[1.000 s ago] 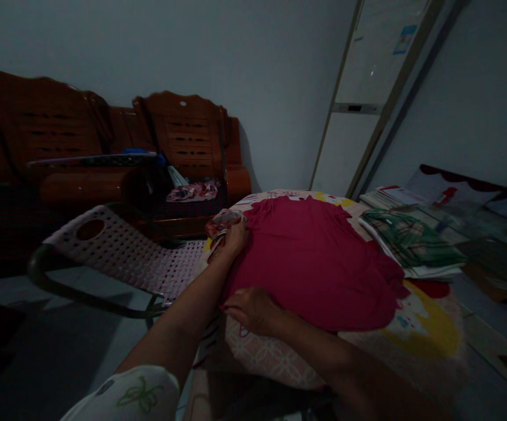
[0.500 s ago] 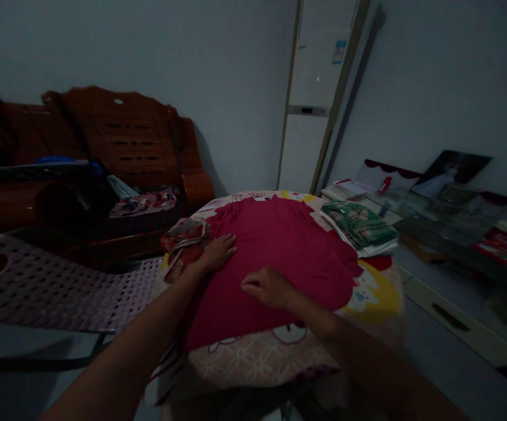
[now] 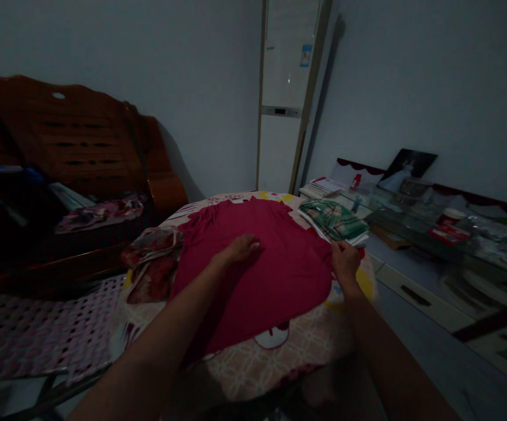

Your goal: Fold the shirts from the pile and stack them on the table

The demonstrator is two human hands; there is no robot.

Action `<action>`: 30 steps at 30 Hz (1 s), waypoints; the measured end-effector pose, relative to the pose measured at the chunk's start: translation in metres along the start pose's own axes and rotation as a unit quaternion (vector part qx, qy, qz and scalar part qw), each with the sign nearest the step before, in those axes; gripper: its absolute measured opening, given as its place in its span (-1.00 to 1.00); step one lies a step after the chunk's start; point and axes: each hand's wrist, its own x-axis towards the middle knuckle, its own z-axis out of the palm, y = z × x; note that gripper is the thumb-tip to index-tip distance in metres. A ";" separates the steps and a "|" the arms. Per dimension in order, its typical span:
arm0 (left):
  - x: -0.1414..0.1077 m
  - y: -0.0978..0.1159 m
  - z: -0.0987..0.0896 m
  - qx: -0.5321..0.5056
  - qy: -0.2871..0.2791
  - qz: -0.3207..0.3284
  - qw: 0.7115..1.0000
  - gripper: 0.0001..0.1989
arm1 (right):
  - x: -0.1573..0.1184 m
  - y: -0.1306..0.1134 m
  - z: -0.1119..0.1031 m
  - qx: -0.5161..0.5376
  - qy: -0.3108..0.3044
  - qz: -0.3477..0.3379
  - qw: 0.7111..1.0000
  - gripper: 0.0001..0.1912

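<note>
A magenta shirt (image 3: pixel 279 257) lies spread flat on a table with a patterned cloth (image 3: pixel 253 368). Over the middle of the shirt is my left hand (image 3: pixel 243 248), its fingers drawn together, with nothing seen in them. My right hand (image 3: pixel 345 261) pinches the edge of the shirt's sleeve at the right side. Just behind that hand sits a folded green plaid garment (image 3: pixel 334 219) on white cloth. Crumpled red and pale cloth (image 3: pixel 152 266) rests at the shirt's left.
A woven chair (image 3: pixel 47 327) stands at the left, before a wooden sofa (image 3: pixel 86 140) holding clothes. At the right is a glass-topped cabinet (image 3: pixel 415 292) with boxes and a photo. A tall white appliance (image 3: pixel 279 140) stands behind the table.
My left hand has left the shirt's left side for its middle, its fingers now together. My right hand has moved right and taken hold of the sleeve edge. The view has turned right.
</note>
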 end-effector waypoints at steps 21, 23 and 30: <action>0.000 0.048 0.067 -0.041 0.012 0.172 0.984 -0.35 | 0.020 0.011 -0.010 0.042 0.005 0.005 0.999 -0.68; 0.000 0.048 0.069 -0.027 0.001 0.168 0.985 -0.33 | 0.033 0.011 -0.026 -0.067 0.004 0.016 0.998 -0.73; -0.001 0.049 0.069 0.004 -0.014 0.173 0.985 -0.39 | 0.037 0.016 -0.054 -0.345 -0.119 -0.026 0.931 -0.78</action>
